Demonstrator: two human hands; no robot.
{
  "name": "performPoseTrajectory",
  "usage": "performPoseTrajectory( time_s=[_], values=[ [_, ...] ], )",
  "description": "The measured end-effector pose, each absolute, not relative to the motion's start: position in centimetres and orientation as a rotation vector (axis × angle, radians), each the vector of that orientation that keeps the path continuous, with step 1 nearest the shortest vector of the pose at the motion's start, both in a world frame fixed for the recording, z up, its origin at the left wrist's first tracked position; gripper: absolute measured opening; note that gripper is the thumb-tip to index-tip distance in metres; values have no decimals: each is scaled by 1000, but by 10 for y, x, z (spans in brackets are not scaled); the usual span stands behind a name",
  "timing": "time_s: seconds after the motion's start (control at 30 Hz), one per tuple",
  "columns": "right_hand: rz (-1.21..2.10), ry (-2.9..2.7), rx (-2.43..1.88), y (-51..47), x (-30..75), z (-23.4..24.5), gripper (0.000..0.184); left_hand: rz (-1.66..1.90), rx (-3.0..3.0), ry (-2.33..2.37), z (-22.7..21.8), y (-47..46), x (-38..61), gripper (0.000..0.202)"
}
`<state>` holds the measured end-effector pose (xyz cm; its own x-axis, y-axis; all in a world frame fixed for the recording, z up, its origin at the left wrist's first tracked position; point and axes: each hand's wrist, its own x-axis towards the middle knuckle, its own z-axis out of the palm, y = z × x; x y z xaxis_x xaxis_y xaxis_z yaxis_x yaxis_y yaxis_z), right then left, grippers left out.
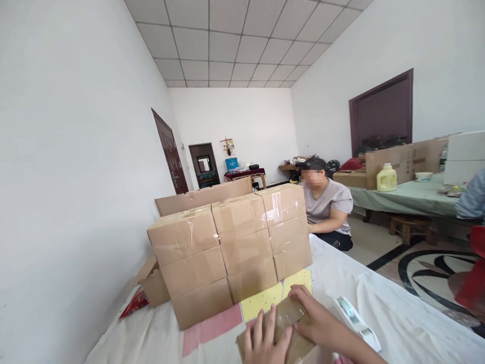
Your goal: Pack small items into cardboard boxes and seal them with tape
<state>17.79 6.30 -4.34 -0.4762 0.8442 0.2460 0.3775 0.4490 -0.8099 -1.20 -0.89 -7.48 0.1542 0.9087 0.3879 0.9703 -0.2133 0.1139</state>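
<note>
A small taped cardboard box (286, 316) sits in front of me at the bottom of the view, its near part cut off by the frame edge. My left hand (267, 341) lies on its top with the fingers spread. At the far right edge of this box, my right hand (308, 316) grips with bent fingers, the thumb resting on the top near shiny clear tape. Just right of my right wrist lies a white object with a greenish panel (354, 318), partly hidden by the forearm. Beyond the box rises a stack of taped cardboard boxes (242, 242).
A pale cloth (390, 308) covers the surface, with a pink and yellow patch. An open carton (157, 288) and a red packet (134, 303) are at left. A person (328, 202) sits behind the stack. A green-covered table (417, 194) at right holds a yellow jug (386, 178).
</note>
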Motion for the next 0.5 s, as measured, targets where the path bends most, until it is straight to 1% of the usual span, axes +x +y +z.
performPoseTrajectory(
  time_s=[0.17, 0.2, 0.27, 0.3, 0.37, 0.43, 0.5],
  values=[
    [1203, -2151, -924, 67, 216, -56, 95, -398, -2506, -1930, -60, -8, -26, 69],
    [1215, -2178, -918, 66, 223, -59, 101, -369, -2570, -1888, -57, -8, -31, 72],
    [1171, -2226, -937, 58, 234, -67, 109, -323, -2718, -1712, -51, -7, -44, 74],
    [1132, -2236, -959, 51, 237, -70, 109, -311, -2780, -1601, -49, -7, -49, 70],
    [1053, -2232, -1020, 32, 239, -76, 108, -316, -2836, -1407, -44, -8, -56, 55],
    [952, -2157, -1134, 11, 240, -80, 98, -342, -2831, -1269, -42, -10, -54, 42],
    [854, -2054, -1241, -9, 246, -84, 89, -406, -2775, -1166, -42, -13, -44, 35]
  ],
)
